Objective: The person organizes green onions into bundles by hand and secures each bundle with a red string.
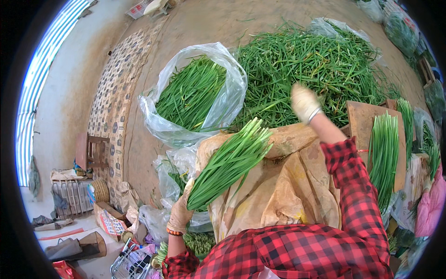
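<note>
My left hand (182, 209), in a pale glove, grips the leafy end of a bundle of green garlic chives (228, 164), whose pale cut ends point up and to the right over my lap. A stained floral cloth (244, 209) covers my lap. My right hand (305, 103), also gloved and blurred, is over the near edge of a large heap of loose green leaves (306, 62). Whether its fingers hold anything cannot be told. Left of the heap, a clear plastic bag (156, 120) stands open, full of long green leaves.
At my right, a neat chive bundle (383, 157) lies on a wooden board (359, 115). Another person's pink sleeve (432, 205) shows at the far right. A small wooden stool (94, 151), a cardboard box (109, 221) and a metal basket (129, 259) are on the left.
</note>
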A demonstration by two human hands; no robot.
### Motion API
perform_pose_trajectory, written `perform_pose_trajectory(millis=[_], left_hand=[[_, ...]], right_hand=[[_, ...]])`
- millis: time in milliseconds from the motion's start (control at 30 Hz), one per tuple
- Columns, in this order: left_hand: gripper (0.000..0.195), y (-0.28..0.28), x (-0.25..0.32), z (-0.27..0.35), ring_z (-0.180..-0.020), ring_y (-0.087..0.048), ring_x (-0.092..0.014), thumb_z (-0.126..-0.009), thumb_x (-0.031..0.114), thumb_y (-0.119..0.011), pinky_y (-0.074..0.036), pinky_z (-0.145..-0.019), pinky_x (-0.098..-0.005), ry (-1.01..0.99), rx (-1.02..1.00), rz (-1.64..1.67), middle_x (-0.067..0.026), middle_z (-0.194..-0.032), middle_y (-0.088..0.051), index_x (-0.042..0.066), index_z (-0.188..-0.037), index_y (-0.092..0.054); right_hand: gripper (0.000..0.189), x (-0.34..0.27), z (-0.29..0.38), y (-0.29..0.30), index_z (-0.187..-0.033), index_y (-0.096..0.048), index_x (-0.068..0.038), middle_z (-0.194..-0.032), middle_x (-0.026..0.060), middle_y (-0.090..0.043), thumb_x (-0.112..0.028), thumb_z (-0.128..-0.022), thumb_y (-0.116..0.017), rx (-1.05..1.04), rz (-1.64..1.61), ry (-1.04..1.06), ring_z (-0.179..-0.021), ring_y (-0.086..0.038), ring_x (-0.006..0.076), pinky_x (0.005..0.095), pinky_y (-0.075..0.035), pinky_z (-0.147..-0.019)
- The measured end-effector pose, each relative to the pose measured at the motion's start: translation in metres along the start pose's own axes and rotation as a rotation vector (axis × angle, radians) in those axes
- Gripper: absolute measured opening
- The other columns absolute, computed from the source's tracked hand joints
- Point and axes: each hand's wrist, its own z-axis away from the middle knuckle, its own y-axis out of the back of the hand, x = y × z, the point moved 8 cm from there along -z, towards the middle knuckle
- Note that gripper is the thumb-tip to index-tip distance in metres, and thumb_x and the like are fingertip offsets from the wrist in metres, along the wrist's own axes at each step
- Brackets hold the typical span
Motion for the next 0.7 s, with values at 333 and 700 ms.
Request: perform_pose_trajectory(millis=[333, 700], left_hand=[[0.066, 0.004, 0.000, 0.005, -0.113, -0.058, -0.029, -0.081, -0.001, -0.057, -0.049, -0.090, -0.0342, -0.021, 0.106, -0.091, -0.0120, -0.132, -0.054, 0.015, -0.143, -0.038], [0.061, -0.002, -0.017, 0.012, -0.131, -0.044, -0.026, -0.083, -0.003, -0.056, -0.037, -0.106, -0.0328, 0.037, 0.026, -0.007, -0.0159, -0.142, -0.044, 0.005, -0.142, -0.038]], right_hand=[[0.039, -0.145, 0.062, -0.018, -0.101, -0.068, -0.007, -0.092, 0.0171, -0.068, -0.041, -0.082, -0.058, -0.371, -0.463, 0.283, -0.081, -0.065, 0.0313, 0.0395, -0.052, -0.078], [0.016, -0.094, 0.055, -0.029, -0.092, -0.062, -0.008, -0.071, 0.0082, -0.065, -0.020, -0.093, -0.051, -0.221, -1.454, -0.023, -0.071, -0.063, 0.0163, 0.0344, -0.051, -0.066]])
